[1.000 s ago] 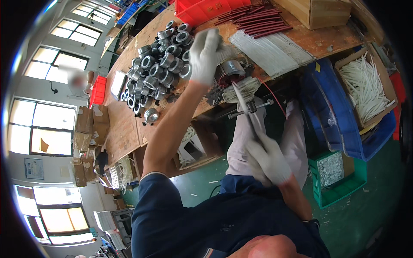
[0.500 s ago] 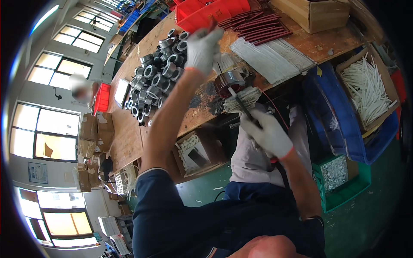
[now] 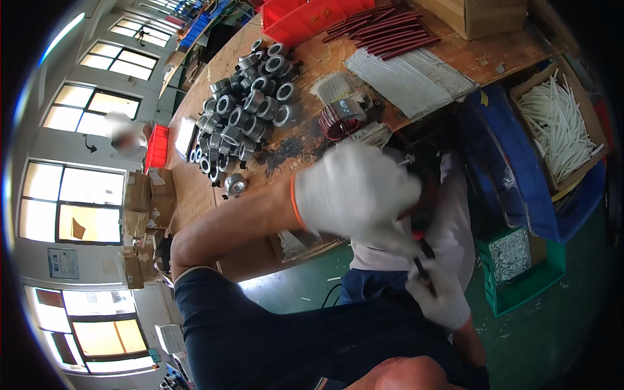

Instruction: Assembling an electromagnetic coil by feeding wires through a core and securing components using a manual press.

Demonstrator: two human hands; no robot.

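Observation:
My left hand [image 3: 357, 192], in a white glove, crosses in front of my lap, blurred by motion. Its fingers reach toward the black-handled tool [image 3: 424, 257], but their grip does not show clearly. Lower right, my gloved right hand [image 3: 441, 296] is closed on that tool's handle; the tool's other end is hidden by the left hand. Beyond the left hand, a metal ring with red-brown wire windings [image 3: 341, 119] rests at the table's near edge, on a whitish pad [image 3: 372, 135]. Neither hand touches it.
A pile of grey metal rings [image 3: 250, 110] covers the table's left part. Dark red sleeves [image 3: 396, 36], white strips [image 3: 409, 78] and a red bin [image 3: 305, 19] lie farther back. Right stand a box of white tubes [image 3: 559, 123], blue bins [image 3: 500, 175] and a green crate [image 3: 523, 286].
My left hand has come down from above the table to my lap. My right hand has drawn the tool away from the wound ring, back toward my body.

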